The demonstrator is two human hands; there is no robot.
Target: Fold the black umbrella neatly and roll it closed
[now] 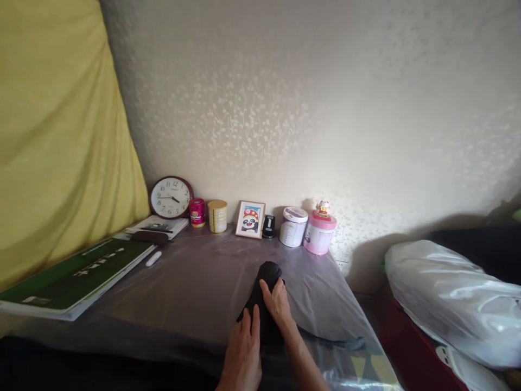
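As the black cloth bundle (267, 320) lies pointing away from the near edge of the surface (195, 293), the half-curled right hand (279, 304) grips its far right side; the loosely open left hand (244, 345) touches its left, hold unclear

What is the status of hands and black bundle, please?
Left hand, right hand: both on black bundle. Bundle on table. Picture frame stands beyond, clear of hands.

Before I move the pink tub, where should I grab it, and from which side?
Hold the pink tub around its round body, low down, probably best from the front right: it stands upright, a little figure perches on top and could topple, and the white tub stands close on its left side.
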